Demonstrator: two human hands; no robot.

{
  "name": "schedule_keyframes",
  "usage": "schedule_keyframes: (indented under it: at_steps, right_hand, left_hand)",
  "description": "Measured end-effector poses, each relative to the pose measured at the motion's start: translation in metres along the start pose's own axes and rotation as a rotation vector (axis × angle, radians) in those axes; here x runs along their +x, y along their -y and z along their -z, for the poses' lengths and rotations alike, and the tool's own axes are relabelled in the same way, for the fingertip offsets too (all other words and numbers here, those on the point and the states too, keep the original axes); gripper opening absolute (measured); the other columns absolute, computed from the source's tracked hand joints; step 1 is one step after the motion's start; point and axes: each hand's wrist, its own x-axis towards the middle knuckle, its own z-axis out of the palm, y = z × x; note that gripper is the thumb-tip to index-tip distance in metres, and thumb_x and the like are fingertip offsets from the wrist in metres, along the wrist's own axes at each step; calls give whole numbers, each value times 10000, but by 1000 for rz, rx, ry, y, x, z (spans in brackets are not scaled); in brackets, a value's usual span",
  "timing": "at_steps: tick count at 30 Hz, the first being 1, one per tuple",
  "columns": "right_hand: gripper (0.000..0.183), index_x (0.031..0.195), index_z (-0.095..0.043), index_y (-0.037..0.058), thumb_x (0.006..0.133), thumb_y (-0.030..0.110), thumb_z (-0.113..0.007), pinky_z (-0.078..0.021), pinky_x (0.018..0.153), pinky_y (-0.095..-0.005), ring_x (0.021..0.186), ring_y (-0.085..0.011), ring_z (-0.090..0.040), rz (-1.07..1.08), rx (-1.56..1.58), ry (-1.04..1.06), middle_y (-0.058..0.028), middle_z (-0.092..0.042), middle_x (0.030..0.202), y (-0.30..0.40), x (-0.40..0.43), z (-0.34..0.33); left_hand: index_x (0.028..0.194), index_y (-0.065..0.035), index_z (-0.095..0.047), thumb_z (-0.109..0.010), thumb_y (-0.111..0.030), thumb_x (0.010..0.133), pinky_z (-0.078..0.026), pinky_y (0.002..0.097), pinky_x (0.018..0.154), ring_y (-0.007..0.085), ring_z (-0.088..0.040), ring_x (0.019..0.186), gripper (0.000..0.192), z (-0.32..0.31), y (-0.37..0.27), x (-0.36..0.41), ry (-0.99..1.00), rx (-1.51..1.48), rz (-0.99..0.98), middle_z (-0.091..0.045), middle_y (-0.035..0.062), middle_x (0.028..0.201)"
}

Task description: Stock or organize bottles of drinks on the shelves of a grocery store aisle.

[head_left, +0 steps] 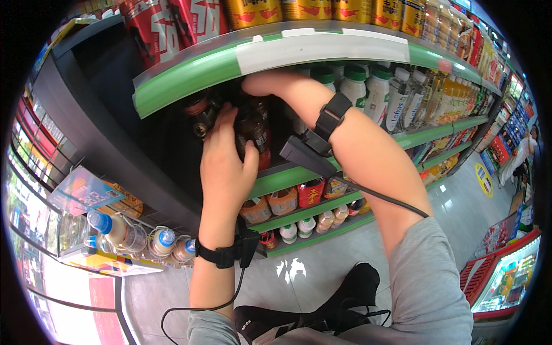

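My left hand (226, 157) reaches into the shelf below the green price rail, its fingers beside a dark bottle with a reddish-brown cap (198, 113). Just right of that hand stand dark drink bottles (254, 129); whether the fingers grip anything cannot be told. My right hand (258, 83) goes in under the same rail, bent at the wrist; its fingers are hidden in the shadow behind the rail. White bottles with green caps (378, 92) stand to the right of my right forearm. Each forearm wears a black strap with a small device and a cable.
Above the rail (185, 86) stand red cans (151, 30) and gold cans (254, 10). A dark shelf side panel (108, 125) is at the left. Lower shelves hold bottles (282, 200). Blue-capped bottles (118, 233) stand at the lower left. A red-framed cooler (496, 280) is at the right.
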Motion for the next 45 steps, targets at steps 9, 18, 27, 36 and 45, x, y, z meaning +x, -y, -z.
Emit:
schedule_keyframes:
  at_steps: [9, 18, 27, 36, 45]
  right_hand:
    - [408, 1209, -631, 58, 816, 149, -568, -464, 984, -423, 1140, -372, -589, 29, 28, 97, -209, -628, 1232, 5, 22, -21]
    - [300, 1069, -681, 26, 862, 205, -558, -510, 872, -459, 1003, -371, -645, 134, -57, -211, -223, -673, 1069, -6, 1, -26]
    - [239, 736, -623, 16, 875, 207, -584, -525, 635, -461, 697, -359, -646, 91, -151, -42, -161, -644, 723, -2, -135, 73]
    - [195, 738, -599, 32, 836, 196, -638, -487, 576, -443, 661, -339, -622, 36, 167, -59, -130, -601, 697, -32, -212, 65]
    - [183, 908, -675, 3, 829, 168, -670, -519, 658, -404, 753, -338, -660, -74, 246, 150, -142, -687, 861, -79, -255, 61]
  left_hand:
    - [1366, 15, -455, -590, -47, 825, -410, 438, 1051, 406, -506, 1244, 561, 4, -1, -3, -7, -44, -21, -515, 214, 1385]
    - [1379, -21, -459, -611, -61, 822, -414, 418, 1043, 391, -486, 1261, 579, 7, 1, -16, 31, -107, 74, -443, 214, 1463]
    - [1183, -31, -584, -609, -12, 828, -522, 346, 784, 325, -579, 1070, 356, 8, -37, -1, 65, -400, 76, -570, 171, 1221]
    - [1243, 28, -569, -601, -192, 925, -477, 337, 904, 223, -598, 1037, 388, -56, -53, 106, 92, -645, 331, -638, 115, 1156]
    - [1270, -28, -580, -614, -293, 949, -474, 361, 928, 232, -602, 1073, 418, -80, -34, 146, 44, -84, 119, -636, 132, 1214]
